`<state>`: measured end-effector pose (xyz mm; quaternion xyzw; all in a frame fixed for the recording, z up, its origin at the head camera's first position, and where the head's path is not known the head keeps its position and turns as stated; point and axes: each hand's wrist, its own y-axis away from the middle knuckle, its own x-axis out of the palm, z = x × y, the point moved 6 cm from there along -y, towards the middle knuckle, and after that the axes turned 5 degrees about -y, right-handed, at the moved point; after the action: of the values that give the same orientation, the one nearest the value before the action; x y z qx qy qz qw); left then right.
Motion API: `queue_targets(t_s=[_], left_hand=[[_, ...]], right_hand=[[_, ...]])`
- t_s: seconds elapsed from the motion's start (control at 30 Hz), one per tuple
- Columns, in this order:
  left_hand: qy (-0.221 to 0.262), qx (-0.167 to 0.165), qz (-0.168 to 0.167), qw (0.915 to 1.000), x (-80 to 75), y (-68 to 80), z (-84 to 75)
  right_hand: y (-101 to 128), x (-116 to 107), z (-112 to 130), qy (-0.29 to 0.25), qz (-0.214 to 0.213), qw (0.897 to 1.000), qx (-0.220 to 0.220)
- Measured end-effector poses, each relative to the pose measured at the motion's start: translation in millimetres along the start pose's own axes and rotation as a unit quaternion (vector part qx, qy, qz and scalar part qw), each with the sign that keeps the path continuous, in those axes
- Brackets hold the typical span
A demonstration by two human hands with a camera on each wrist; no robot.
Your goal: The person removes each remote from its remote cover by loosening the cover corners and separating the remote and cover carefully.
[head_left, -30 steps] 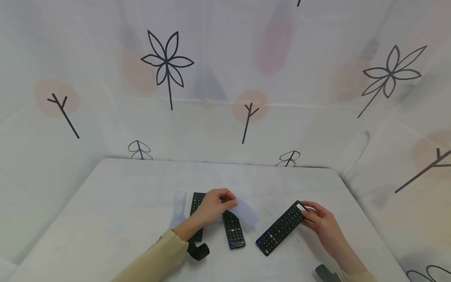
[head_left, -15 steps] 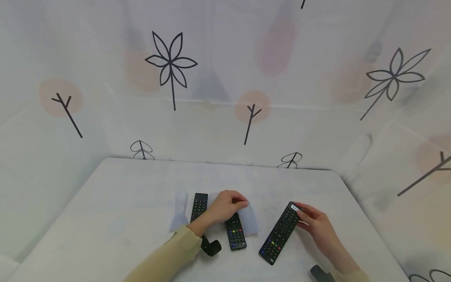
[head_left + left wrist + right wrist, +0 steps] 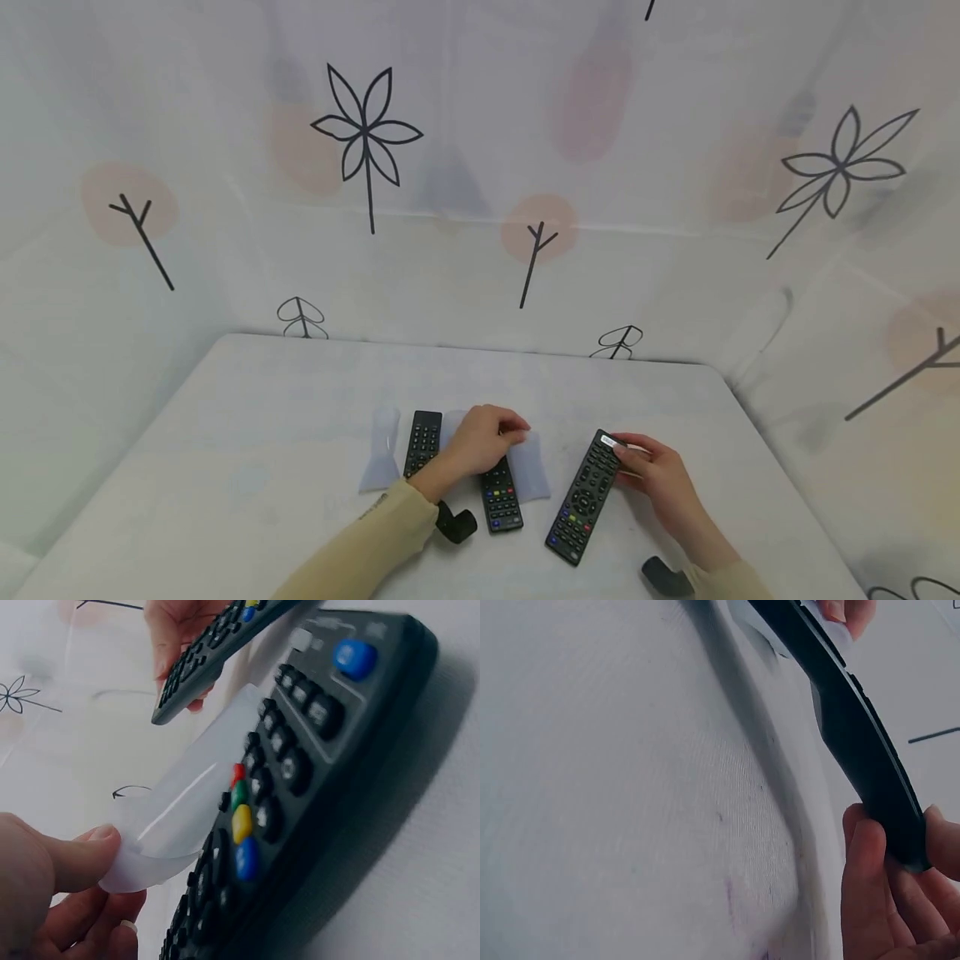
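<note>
My left hand (image 3: 480,442) pinches the end of a pale translucent plastic sleeve (image 3: 180,795) between thumb and fingers. In the head view the sleeve slants down to the right behind that hand. My right hand (image 3: 663,479) grips a black remote control (image 3: 583,504) by its labelled end, thumb on the front and fingers behind. The remote's other end points down toward the near side, tilted left. A second remote (image 3: 501,504) lies under my left hand, its upper part hidden. A third remote (image 3: 424,437) lies further left, partly covered by my left forearm.
Another pale translucent sleeve (image 3: 381,458) lies at the left of the remotes. All of this is on a white table (image 3: 285,417) backed by a patterned cloth (image 3: 450,275). Dark wrist mounts (image 3: 456,525) stick out below both hands.
My left hand has moved right with the sleeve's end, which now lies straighter. My right hand has moved left, turning its remote from a diagonal to a steeper angle.
</note>
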<state>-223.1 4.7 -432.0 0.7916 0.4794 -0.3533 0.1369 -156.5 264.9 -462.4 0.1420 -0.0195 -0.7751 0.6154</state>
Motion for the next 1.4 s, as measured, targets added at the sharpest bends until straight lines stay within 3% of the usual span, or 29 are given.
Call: queue_targets(t_s=[0.37, 0.83, 1.17, 1.4], left_hand=[[-0.050, 0.005, -0.001, 0.9987, 0.3, 0.3, -3.4], [-0.080, 0.014, 0.000, 0.9967, 2.9, 0.4, -4.1], [-0.068, 0.015, -0.009, 0.9976, 1.4, 0.8, -3.9], [-0.051, 0.004, -0.003, 0.9987, 2.9, 1.6, -3.1]], right_hand=[[-11.1, 12.3, -2.8, 0.011, -0.018, 1.000, 0.007], [-17.7, 22.7, -0.3, 0.016, 0.025, 1.000, 0.003], [-19.3, 30.0, 4.5, 0.039, 0.060, 0.997, -0.023], [-19.6, 32.2, 7.2, 0.051, 0.045, 0.997, -0.035]])
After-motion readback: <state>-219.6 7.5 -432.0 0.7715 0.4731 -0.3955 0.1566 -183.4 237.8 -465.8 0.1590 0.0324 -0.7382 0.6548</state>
